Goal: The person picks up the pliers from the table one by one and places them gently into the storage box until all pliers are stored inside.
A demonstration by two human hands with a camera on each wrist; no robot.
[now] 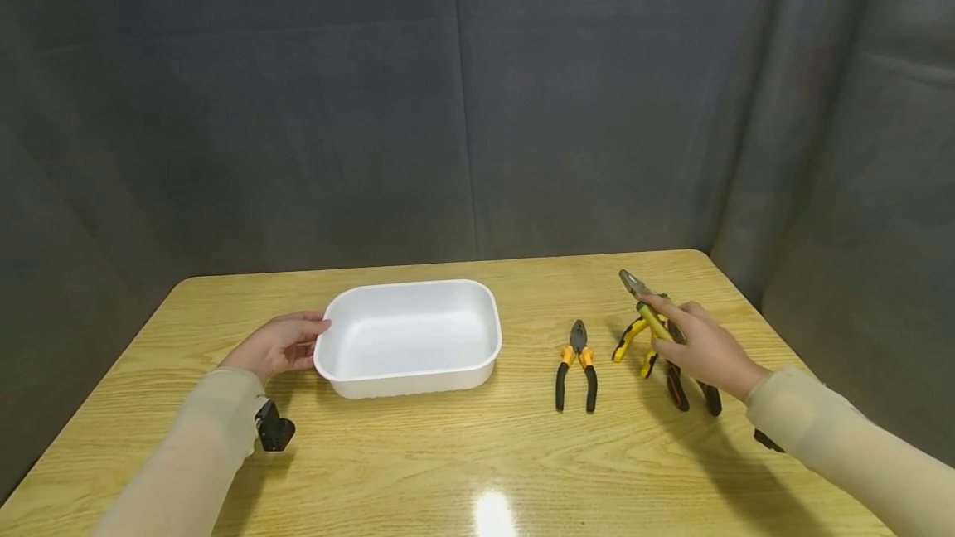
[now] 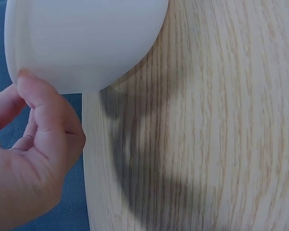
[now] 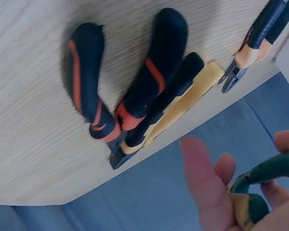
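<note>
Looks like we're early on: right hand [image 1: 705,346] gripping one pair of pliers [image 1: 652,321], left hand [image 1: 278,344] pinching the tub [image 1: 414,385], three other pairs [image 1: 579,336] left on the tabletop [image 1: 373,471].

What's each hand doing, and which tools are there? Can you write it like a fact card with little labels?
Left hand: holds the white tub by its left end
Right hand: holds green-and-yellow pliers above the table
Lying on the table: orange-and-black pliers, yellow-and-black pliers, red-and-black pliers
Pliers altogether: four
Closest pliers to the tub: the orange-and-black ones
Table top: pale wood grain
Behind the table: dark grey curtain
</note>
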